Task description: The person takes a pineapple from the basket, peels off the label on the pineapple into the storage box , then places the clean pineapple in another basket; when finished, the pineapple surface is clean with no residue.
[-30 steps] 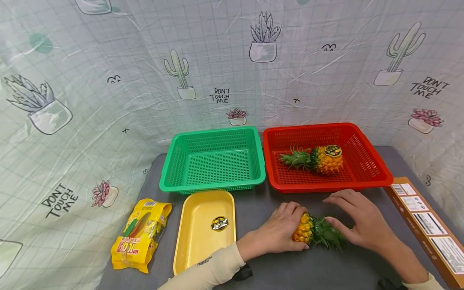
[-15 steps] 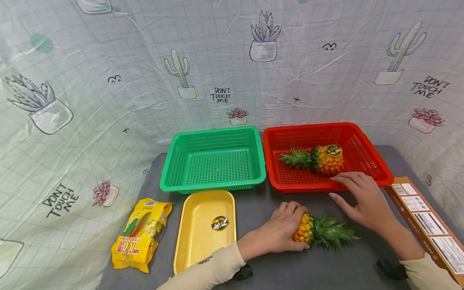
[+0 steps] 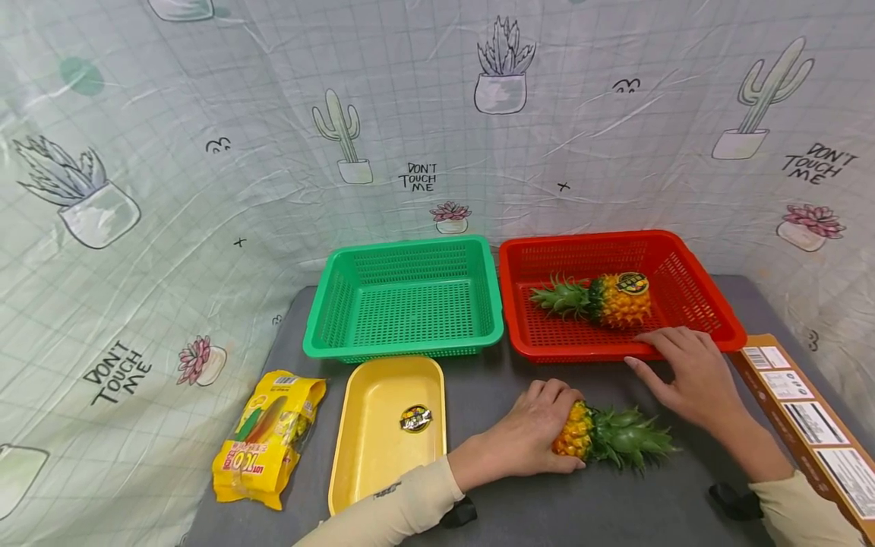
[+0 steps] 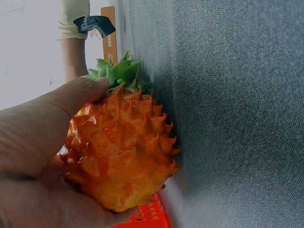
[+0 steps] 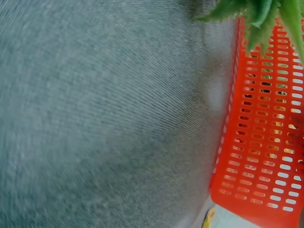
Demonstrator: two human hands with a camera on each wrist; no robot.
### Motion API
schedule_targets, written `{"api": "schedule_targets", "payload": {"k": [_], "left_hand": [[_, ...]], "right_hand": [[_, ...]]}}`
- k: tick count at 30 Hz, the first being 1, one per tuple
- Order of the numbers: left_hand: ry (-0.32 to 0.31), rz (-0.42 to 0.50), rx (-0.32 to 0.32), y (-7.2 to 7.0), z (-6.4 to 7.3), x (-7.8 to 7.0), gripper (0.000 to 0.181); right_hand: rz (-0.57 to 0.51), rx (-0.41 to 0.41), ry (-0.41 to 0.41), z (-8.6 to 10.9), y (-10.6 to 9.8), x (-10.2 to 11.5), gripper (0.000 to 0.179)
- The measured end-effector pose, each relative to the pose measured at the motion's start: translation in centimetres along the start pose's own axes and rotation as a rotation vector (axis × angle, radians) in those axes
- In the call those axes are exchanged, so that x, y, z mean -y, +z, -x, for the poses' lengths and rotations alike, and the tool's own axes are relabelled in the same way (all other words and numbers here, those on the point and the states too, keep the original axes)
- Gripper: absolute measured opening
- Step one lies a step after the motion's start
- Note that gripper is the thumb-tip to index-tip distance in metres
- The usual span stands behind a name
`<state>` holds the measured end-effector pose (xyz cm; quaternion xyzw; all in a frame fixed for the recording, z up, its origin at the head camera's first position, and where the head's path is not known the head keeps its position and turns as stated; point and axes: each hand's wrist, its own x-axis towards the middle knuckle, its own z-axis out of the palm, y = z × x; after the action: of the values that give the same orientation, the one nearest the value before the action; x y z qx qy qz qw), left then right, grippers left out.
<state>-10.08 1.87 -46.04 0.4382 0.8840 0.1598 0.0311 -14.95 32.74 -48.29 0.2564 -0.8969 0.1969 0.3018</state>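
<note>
In the head view, the right hand [image 3: 690, 380] has been moved away from the leaves of the lower pineapple [image 3: 601, 434] toward the front rim of the red basket [image 3: 595, 353], right of centre in the frame. Its fingers are loosely bent over the rim and nothing is held; whether the rim is touched cannot be told. The lower pineapple is kept gripped by the left hand [image 3: 526, 429] in the lower right of the frame, low over the worktop [image 3: 581, 516]. It is therefore steadied, it seems, by one hand only. A second pineapple [image 3: 618, 300] is seen lying inside the red basket.

In the left wrist view, the lower pineapple is shown left of centre, held between thumb and palm, its leaves pointed toward the top of the frame.

In the right wrist view, leaves, apparently of the lower pineapple, are seen at the upper right, overlapping the red basket's wall; the right hand's state is not shown there.
</note>
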Motion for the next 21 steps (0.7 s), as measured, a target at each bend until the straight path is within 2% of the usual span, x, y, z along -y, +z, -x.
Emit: {"api": "schedule_targets", "payload": {"k": [2, 8, 21], "left_hand": [[-0.002, -0.001, 0.002, -0.01, 0.02, 0.00, 0.078], [-0.009, -0.001, 0.012, -0.14, 0.01, -0.01, 0.077], [-0.018, 0.022, 0.044, -0.95, 0.19, -0.13, 0.074]], "right_hand": [[0.017, -0.009, -0.002, 0.04, 0.19, -0.05, 0.060], [0.037, -0.011, 0.001, 0.00, 0.45, -0.19, 0.033], [0.047, -0.005, 0.013, 0.19, 0.68, -0.16, 0.031]]}}
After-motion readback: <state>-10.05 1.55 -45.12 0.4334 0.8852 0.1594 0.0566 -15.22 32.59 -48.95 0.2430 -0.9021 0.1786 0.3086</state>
